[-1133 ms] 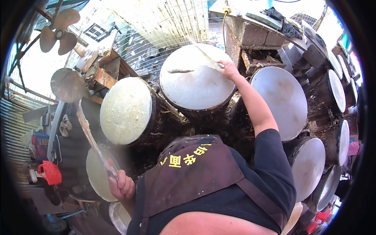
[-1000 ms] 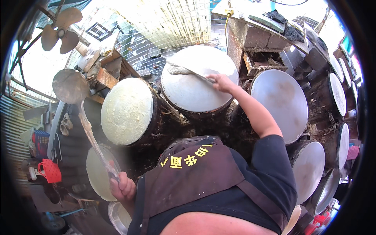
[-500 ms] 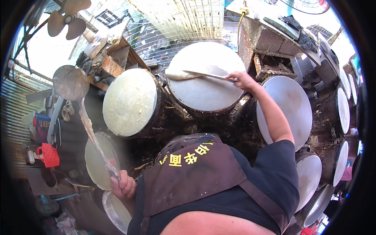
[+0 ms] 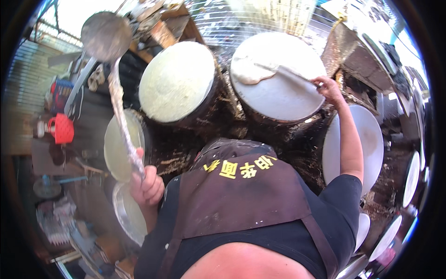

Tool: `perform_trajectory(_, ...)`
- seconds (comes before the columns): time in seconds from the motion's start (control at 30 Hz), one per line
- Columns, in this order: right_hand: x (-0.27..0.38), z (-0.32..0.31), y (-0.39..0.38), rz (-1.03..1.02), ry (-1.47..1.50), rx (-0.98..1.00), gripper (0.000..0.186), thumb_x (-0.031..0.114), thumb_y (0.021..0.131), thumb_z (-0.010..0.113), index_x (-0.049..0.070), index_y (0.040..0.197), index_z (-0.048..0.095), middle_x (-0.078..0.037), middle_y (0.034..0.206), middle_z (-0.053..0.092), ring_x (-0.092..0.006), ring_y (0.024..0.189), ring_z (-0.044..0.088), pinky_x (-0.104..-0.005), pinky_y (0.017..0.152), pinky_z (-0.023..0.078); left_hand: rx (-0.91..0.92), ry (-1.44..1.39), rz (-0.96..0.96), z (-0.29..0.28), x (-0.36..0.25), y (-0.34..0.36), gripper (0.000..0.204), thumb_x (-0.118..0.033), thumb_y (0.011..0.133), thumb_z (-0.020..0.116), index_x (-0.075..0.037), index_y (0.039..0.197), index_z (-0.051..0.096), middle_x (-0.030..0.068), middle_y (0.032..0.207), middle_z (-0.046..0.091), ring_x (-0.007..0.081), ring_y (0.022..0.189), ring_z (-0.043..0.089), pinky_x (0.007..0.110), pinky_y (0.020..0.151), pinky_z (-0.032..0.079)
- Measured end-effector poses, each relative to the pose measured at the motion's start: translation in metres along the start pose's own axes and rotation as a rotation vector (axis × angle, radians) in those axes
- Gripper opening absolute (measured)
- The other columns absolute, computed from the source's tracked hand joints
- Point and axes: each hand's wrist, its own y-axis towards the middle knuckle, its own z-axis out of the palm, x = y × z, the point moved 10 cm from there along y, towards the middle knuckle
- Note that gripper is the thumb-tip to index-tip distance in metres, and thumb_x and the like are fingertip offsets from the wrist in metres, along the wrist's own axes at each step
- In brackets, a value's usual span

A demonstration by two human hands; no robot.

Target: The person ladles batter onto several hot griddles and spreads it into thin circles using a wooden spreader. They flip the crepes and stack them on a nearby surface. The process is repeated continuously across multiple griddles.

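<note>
Batter lies as a pale smear on the far left part of the round grey griddle, and the step in hand looks to be spreading it thin across that hot plate. The right hand reaches out over the griddle's right rim, its fingers closed round the near end of a flat spreader, whose blade runs away from the fingertips to the left and touches the edge of the smear. Most of the griddle surface between the fingers and the batter is bare and grey, so by my reading the spreading has only begun. The left hand is low at the person's side, fingers wrapped tight round the handle of a long ladle; the crusted handle rises away from the knuckles and the bowl hangs high above them, well apart from any griddle. Just to the left of the spreader's tip, on the neighbouring drum, sits a second griddle already covered edge to edge in a yellowish sheet. A white round plate lies below the right wrist. The next move, I judge, calls for a steady sweep of the blade round the plate, kept flat and light so the layer neither tears nor thickens
</note>
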Motion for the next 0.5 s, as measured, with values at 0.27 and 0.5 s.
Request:
perform_trajectory(0.27, 0.022, 0.011, -0.019, -0.036, -0.171, 0.218, 0.033, -0.007, 0.077, 0.06, 0.008, 0.104, 0.069, -0.013, 0.107, 0.067, -0.0225, 0.093, 0.064, -0.033, 0.084, 0.051, 0.048, 0.037, -0.025, 0.004, 0.008, -0.007, 0.059, -0.026, 0.101, 0.045, -0.021, 0.152, 0.016, 0.0025, 0.066, 0.037, 0.0057, 0.037, 0.029, 0.019, 0.028, 0.03)
perform_trajectory(0.5, 0.012, 0.004, -0.006, -0.186, -0.347, -0.031, 0.029, -0.002, 0.08, 0.062, 0.01, 0.106, 0.068, -0.011, 0.101, 0.069, -0.0229, 0.093, 0.065, -0.0344, 0.084, 0.051, 0.03, -0.059, -0.05, 0.009, 0.022, 0.002, 0.06, -0.024, 0.102, 0.043, -0.018, 0.152, 0.012, 0.0015, 0.068, 0.037, 0.0034, 0.037, 0.026, 0.018, 0.029, 0.031)
